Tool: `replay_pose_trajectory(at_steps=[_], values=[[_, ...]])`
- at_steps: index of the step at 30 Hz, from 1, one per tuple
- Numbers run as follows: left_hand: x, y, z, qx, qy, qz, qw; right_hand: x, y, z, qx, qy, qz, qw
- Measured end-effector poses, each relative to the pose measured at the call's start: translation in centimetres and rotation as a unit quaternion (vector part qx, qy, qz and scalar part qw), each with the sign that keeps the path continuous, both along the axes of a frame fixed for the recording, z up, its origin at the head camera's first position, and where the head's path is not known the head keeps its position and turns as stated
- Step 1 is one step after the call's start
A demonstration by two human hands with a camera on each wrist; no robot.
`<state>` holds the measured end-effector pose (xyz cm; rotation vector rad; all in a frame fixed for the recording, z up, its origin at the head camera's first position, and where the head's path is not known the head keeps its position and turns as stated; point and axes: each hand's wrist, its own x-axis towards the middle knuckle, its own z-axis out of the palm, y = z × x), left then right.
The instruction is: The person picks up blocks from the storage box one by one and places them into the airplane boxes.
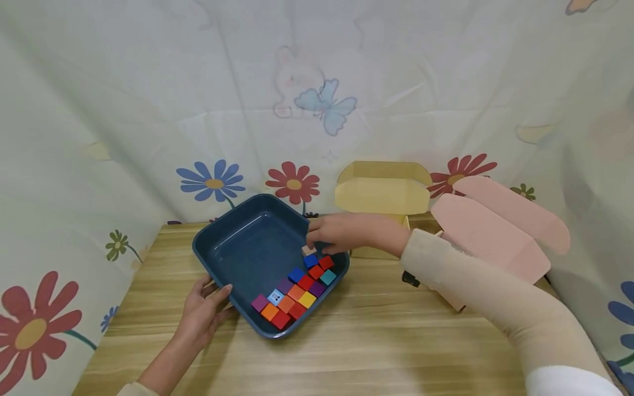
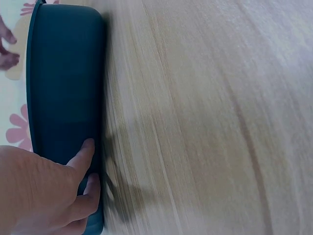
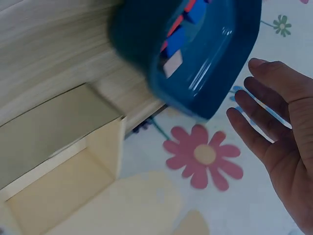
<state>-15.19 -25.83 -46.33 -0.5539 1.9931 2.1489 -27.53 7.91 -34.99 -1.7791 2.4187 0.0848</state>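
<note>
My right hand [image 1: 337,231] is over the far right edge of the dark blue tray [image 1: 247,247], fingers apart, and the right wrist view shows nothing between them. My left hand [image 1: 205,308] holds nothing round; its fingers lie lightly bent against the tray's outer wall, at the side nearest me on the left. The tray is on the wood-grain table [image 1: 356,341], with coloured cubes [image 1: 296,292] packed in rows along its right-hand side, near wall to far corner

The pale cube [image 1: 308,251] is what I'd watch: it sits at the far end, just beside a blue cube [image 1: 310,260], right below my fingers. If I came down a little off, I could knock it into the blue cube and set the rows out of line. The light blue printed cube [image 1: 275,297] sits tight among its neighbours, so one nudge might travel a long way

My left hand is a risk too: pressing harder on that wall could slide the tray, cubes and all, because I see nothing bracing the opposite side

Then there's my sleeve [image 1: 465,275]. It crosses close to the pink cardboard box [image 1: 495,231], and my wrist is in front of the yellow cardboard box [image 1: 382,195]; a careless pull back could catch either
</note>
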Motion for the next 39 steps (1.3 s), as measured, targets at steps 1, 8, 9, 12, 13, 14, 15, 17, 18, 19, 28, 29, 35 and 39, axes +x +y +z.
replay_pose_trajectory(at_steps=[1,8,9,12,13,14,15,17,18,19,28,29,35,39], values=[[0.0,0.0,0.0,0.0,0.0,0.0,1.0,-0.1,-0.8,-0.1,0.008,0.003,0.003,1.0],[0.0,0.0,-0.2,-0.003,0.0,0.001,1.0,0.0,-6.4,-1.9,0.043,-0.017,0.017,0.9988],[0.0,0.0,-0.1,-0.003,-0.001,0.001,1.0,0.1,-7.3,-2.2,0.05,-0.027,0.017,0.9982],[0.0,0.0,-0.1,-0.003,-0.004,0.001,1.0,0.0,-9.8,-3.0,0.071,-0.048,0.023,0.996],[0.0,0.0,-0.1,-0.003,-0.005,0.001,1.0,0.0,-10.5,-3.2,0.078,-0.052,0.026,0.9952],[0.0,0.0,-0.1,-0.003,-0.006,0.001,1.0,-0.1,-11.2,-3.4,0.086,-0.057,0.027,0.9943],[0.0,0.0,-0.2,-0.003,-0.006,0.002,1.0,-0.2,-11.9,-3.6,0.091,-0.06,0.03,0.9936],[-0.1,-0.1,-0.2,-0.004,-0.006,0.002,1.0,-0.3,-13.1,-3.9,0.101,-0.067,0.041,0.9918],[-0.1,-0.1,-0.2,-0.004,-0.005,0.002,1.0,-0.4,-13.6,-4.0,0.105,-0.072,0.045,0.9908],[-0.1,-0.1,-0.2,-0.005,-0.005,0.002,1.0,-0.5,-14.1,-4.2,0.109,-0.078,0.051,0.9896],[-0.1,-0.1,-0.4,0.001,-0.009,0.0,1.0,-0.4,-17.1,-6.6,0.143,-0.146,0.044,0.9779],[-0.1,-0.1,-0.3,0.002,-0.008,-0.001,1.0,-0.3,-17.3,-6.9,0.145,-0.151,0.037,0.977],[-0.1,-0.1,-0.2,-0.002,-0.005,-0.002,1.0,0.0,-17.4,-8.0,0.165,-0.181,-0.003,0.9695],[-0.2,-0.1,-0.1,0.0,-0.005,-0.001,1.0,0.2,-17.3,-8.2,0.167,-0.194,0.0,0.9667]])
